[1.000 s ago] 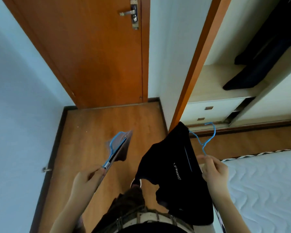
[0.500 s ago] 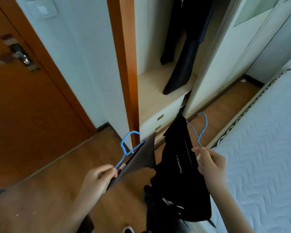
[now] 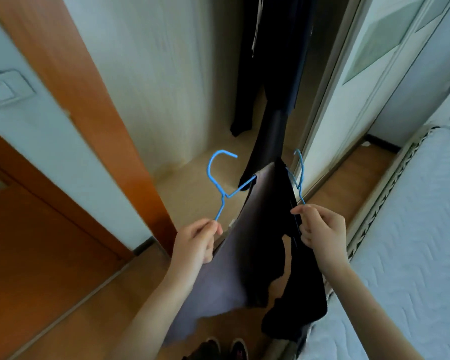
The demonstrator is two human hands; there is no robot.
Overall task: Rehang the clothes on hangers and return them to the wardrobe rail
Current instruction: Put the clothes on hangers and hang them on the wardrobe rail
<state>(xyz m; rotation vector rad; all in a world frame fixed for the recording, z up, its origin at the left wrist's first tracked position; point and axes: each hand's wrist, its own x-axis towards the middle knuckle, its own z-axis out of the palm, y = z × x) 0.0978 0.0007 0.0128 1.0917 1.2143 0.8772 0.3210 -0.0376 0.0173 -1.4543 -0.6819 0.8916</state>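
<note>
My left hand (image 3: 196,242) grips a blue wire hanger (image 3: 218,183) that carries a grey-brown garment (image 3: 234,258) hanging down from it. My right hand (image 3: 320,227) grips a second blue hanger (image 3: 298,175) with a black garment (image 3: 304,289) draped on it. Both hangers are held up side by side with their hooks pointing toward the open wardrobe. The rail itself is out of view above the frame.
Dark clothes (image 3: 276,81) hang inside the open wardrobe above its pale shelf (image 3: 200,196). An orange wooden frame post (image 3: 89,105) stands on the left, the sliding wardrobe door (image 3: 369,81) on the right. A white mattress (image 3: 413,242) lies at right. My shoes (image 3: 226,348) show below.
My view has swung from the room door up and right to the open wardrobe. Both hands have lifted their hangers higher and brought them closer together, toward the wardrobe.
</note>
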